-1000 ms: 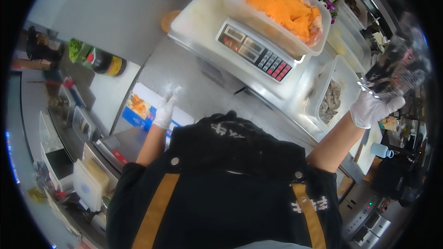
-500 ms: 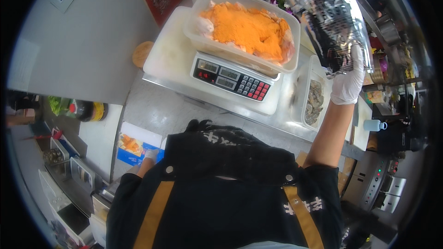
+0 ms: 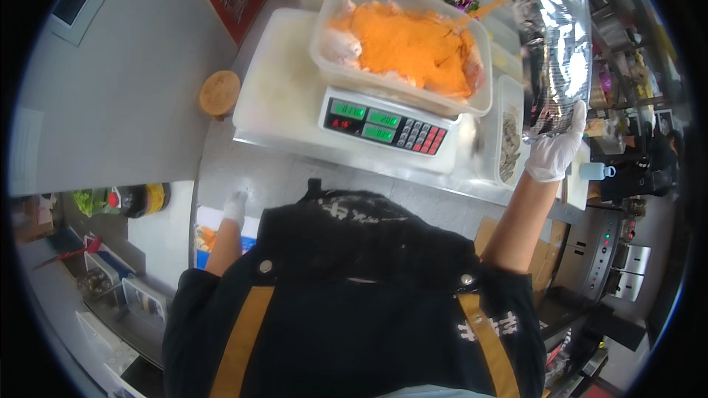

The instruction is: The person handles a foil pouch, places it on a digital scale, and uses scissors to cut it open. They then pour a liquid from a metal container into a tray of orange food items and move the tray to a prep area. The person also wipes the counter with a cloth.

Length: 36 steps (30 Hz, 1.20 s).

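Head view, seen from across the bench.

Item: silver foil pouch (image 3: 557, 37), raised at the person's right, upper end near the clear tub (image 3: 350, 74); an orange streak runs between them. Handling, by my judgement: fairly light, limp, slick-skinned, liable to slump as loose contents shift; best held at the lower end, mouth left free.

Item: right hand (image 3: 557, 153), white-gloved, curled around the pouch's lower end, thumb along its edge; remaining fingers hidden.

Item: left hand (image 3: 234, 208), gloved, low, well apart, near a blue-and-white box (image 3: 203, 259); blurred, so its opening cannot be told; nothing seen in it.

Item: orange powder (image 3: 413, 37), heaped over pale pieces (image 3: 343, 46) in the tub, which stands on a scale (image 3: 383, 127) upon a white board (image 3: 273, 81).
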Motion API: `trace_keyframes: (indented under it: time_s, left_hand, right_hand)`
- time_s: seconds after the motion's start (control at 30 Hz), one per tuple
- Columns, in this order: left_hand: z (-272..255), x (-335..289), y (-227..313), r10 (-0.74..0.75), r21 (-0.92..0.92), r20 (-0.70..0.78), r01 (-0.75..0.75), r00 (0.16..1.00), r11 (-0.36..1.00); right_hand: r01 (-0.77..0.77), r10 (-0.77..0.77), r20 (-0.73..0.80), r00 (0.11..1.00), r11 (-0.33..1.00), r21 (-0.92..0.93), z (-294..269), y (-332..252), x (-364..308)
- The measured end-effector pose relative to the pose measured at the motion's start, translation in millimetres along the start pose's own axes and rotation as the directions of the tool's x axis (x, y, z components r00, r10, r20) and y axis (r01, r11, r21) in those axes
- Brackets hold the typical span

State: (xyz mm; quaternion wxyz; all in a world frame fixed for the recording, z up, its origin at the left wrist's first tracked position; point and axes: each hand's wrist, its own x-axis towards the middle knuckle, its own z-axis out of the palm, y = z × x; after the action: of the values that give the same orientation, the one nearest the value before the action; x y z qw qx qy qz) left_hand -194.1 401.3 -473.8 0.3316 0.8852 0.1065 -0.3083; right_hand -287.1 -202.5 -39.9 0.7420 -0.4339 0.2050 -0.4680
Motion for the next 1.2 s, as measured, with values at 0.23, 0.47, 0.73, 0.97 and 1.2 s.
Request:
trace_keyframes:
  time_s: [0.23,0.47,0.73,0.97,1.2]
  left_hand:
    - [26.9,-2.5,-35.5,0.000,-0.002,-0.013,0.000,1.000,1.000]
    - [20.2,-2.9,-76.6,-0.069,0.383,0.143,0.009,0.987,0.924]
    - [25.5,8.3,-72.0,-0.057,0.083,0.024,0.055,0.998,0.995]
    - [38.9,33.0,-98.6,0.316,0.502,0.101,-0.322,0.943,0.803]
    - [-89.6,-64.8,199.1,0.463,-0.669,-0.234,-0.487,0.855,0.561]
  right_hand:
    - [-0.166,0.147,0.102,0.984,0.960,0.224,-19.0,21.5,-7.6]
    - [-0.335,0.196,0.306,0.932,0.786,0.519,-40.4,21.8,-3.7]
    - [-0.475,0.115,0.574,0.811,0.702,0.530,-38.7,22.1,-0.1]
    - [-0.283,0.163,0.264,0.951,0.805,0.522,-12.3,12.5,-23.4]
    - [-0.080,0.019,0.138,0.990,0.886,0.456,2.4,10.2,-56.6]
